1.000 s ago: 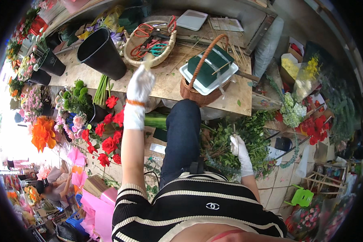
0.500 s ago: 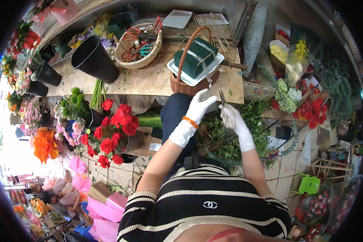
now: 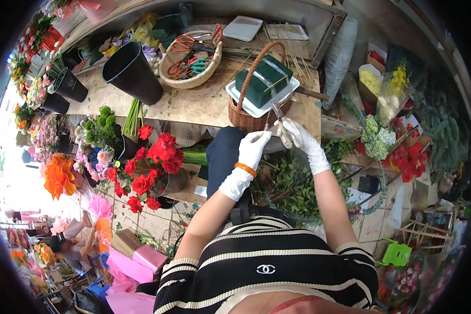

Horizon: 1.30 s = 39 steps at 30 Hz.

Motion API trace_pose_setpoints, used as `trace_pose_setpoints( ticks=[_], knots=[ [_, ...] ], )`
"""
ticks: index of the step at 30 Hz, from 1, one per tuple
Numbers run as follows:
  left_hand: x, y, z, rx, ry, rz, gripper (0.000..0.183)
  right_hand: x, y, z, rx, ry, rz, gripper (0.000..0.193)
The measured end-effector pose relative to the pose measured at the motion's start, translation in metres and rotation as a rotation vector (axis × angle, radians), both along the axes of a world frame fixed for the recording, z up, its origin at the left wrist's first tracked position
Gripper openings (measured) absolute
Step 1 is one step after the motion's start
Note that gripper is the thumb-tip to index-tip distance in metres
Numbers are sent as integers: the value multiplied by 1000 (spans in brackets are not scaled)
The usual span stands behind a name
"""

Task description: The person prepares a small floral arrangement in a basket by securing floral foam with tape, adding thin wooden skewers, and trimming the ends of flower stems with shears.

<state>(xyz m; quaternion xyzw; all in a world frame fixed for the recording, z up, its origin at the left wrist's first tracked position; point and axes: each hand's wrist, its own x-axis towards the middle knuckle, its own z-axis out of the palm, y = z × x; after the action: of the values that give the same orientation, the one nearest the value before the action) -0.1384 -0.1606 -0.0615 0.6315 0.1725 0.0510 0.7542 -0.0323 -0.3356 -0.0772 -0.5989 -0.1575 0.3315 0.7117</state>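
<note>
White gloves cover both of my hands. My left hand [image 3: 254, 148] is closed in a pinch below the basket's front edge, on what looks like the loose end of a clear tape strip [image 3: 267, 124]. My right hand [image 3: 300, 137] grips a pair of shears [image 3: 277, 109], its metal blades pointing up at the basket's front. The brown wicker basket [image 3: 238, 116] stands at the table edge. A white tray [image 3: 255, 111] rests on it under the arched handle, bearing a dark green foam block [image 3: 260, 86]. Clear tape runs across the block.
A shallow wicker basket [image 3: 169, 78] of scissors and a tilted black bucket [image 3: 133, 73] stand left on the wooden table [image 3: 193, 107]. Red roses [image 3: 162, 152] are left of my knee. Cut greenery [image 3: 293, 183] lies beneath my right hand. A person [image 3: 78, 254] is at the lower left.
My right hand has swung up and left, bringing the shears to the basket's front. My left hand has dropped slightly and closed from an open pose. The whole view has shifted a little.
</note>
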Motion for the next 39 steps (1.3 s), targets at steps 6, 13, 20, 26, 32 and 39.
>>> trace_pose_setpoints(
  ticks=[6, 13, 20, 26, 32, 39],
  knots=[
    [-3, 1, -28, -151, 25, -18, 20, 10, -2, 12, -129, 67, -28, 26],
    [-3, 13, -69, -115, 54, -41, 21, -4, 3, 14, -238, -92, -73, 27],
    [-14, 8, -51, -87, 130, -103, 21, -9, 11, 6, -180, -41, -103, 31],
    [-13, 9, -48, -139, 147, -70, 19, -1, 19, -9, -146, -16, -78, 32],
    [-10, 11, -44, -105, 132, -41, 18, -5, 29, -12, -115, -3, -98, 32],
    [-14, 4, -43, -82, 91, -27, 16, -8, 35, -22, 88, 71, -174, 31]
  ],
)
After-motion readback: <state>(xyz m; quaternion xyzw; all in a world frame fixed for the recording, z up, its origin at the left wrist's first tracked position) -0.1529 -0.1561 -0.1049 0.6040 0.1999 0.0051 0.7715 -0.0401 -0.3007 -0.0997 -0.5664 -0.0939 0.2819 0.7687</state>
